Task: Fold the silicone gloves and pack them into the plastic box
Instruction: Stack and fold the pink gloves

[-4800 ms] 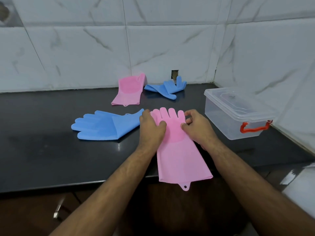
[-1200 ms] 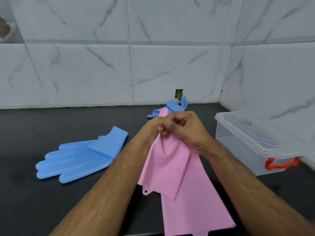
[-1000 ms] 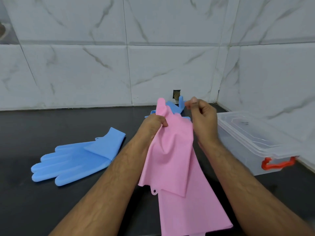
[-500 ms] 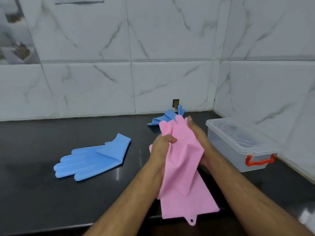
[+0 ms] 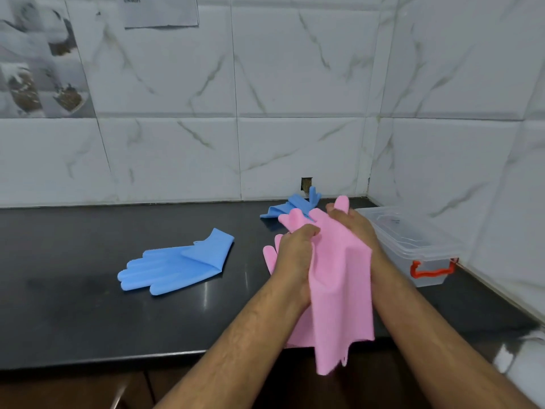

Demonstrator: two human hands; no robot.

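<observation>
We held the pink gloves [image 5: 339,276] up off the counter [image 5: 88,320] at centre frame, the left hand [image 5: 295,258] bunched around their finger end and the right hand [image 5: 352,224] gripping the top edge just beside it, one pink fingertip poking up above the knuckles. How many pink gloves were in the bundle we could not tell for certain; a second set of pink fingers showed left of the left wrist. The silicone hung limp and draped in soft folds, so we judged it light, floppy and somewhat grabby against itself, likely to spring open unless pinched at the fold; the cuffs and the finger roots looked the surest places to take hold. A blue glove [image 5: 174,264] lay flat at centre left with its cuff turned back, and another blue glove [image 5: 290,206] sat crumpled near the back wall. The clear plastic box [image 5: 413,246], its lid on and an orange latch [image 5: 432,268] facing us, stood at right, near the corner. The counter was dark, glossy stone; white marble-look tiles [image 5: 295,84] lined both walls, a paper sheet [image 5: 160,10] stuck at upper left.
</observation>
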